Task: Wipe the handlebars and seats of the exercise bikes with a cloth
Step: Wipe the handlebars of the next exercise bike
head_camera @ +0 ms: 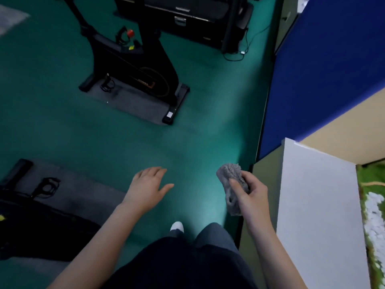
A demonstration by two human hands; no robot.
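At the lower left edge, the dark body of the near bike [31, 222] sits on a grey mat [83, 195]. Its seat and handlebars are out of frame. Further up the green floor [104, 138] stands the far bike [133, 65]. Only its frame and base show, so neither bike's wiping surfaces can be checked from here.

The left hand [149, 187] hangs over the floor with fingers spread and loose, holding nothing. It looks free to steady a handlebar or saddle once one is within reach. To its right, the grey cloth [229, 174] is bunched in the right hand [250, 195], pinched between thumb and curled fingers, well clear of both bikes.

The step appears to be walking to a bike. To do it well, spread the wad flatter across the palm before contact, then look up at the bars. The white cabinet [312, 205] is close on the right, so keep the elbow clear of it.
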